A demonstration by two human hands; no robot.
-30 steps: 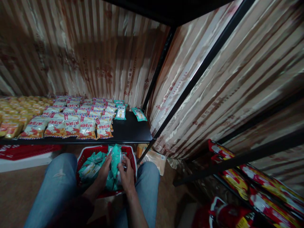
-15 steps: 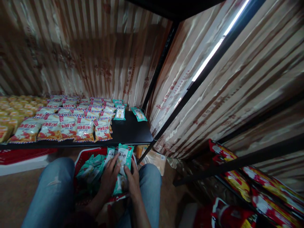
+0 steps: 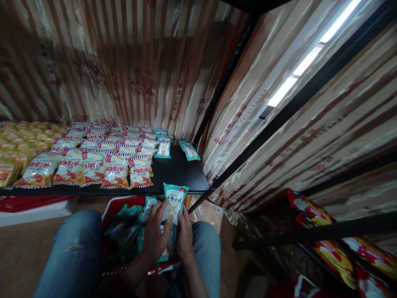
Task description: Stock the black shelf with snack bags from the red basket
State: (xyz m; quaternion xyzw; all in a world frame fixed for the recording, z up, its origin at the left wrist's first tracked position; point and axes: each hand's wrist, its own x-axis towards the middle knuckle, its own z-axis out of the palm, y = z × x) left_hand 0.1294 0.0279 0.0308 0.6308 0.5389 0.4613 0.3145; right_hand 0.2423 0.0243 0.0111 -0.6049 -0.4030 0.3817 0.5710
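Note:
Between my two hands is a teal and white snack bag (image 3: pixel 174 203), tilted with its printed front toward me. My left hand (image 3: pixel 156 231) grips its left side, fingers over the front. Along its right edge my right hand (image 3: pixel 185 234) closes, most of its fingers behind the bag. Below them, a red basket (image 3: pixel 107 207) between my knees holds several more teal bags (image 3: pixel 122 225). On the black shelf (image 3: pixel 178 176) in front, a teal bag (image 3: pixel 164 147) stands at the end of the rows, and another teal bag (image 3: pixel 189 150) lies near the corner post.
Rows of white and orange snack bags (image 3: pixel 116 169) fill the shelf's middle, with yellow packs (image 3: pixel 27 136) at the left. A slanting black post (image 3: pixel 248 165) rises close on the right. Red and yellow bags (image 3: pixel 333 252) lie on a low rack at the right.
The teal bag has come up slightly out of the basket, toward the shelf edge, with both hands on it. The view has shifted a little to the left.

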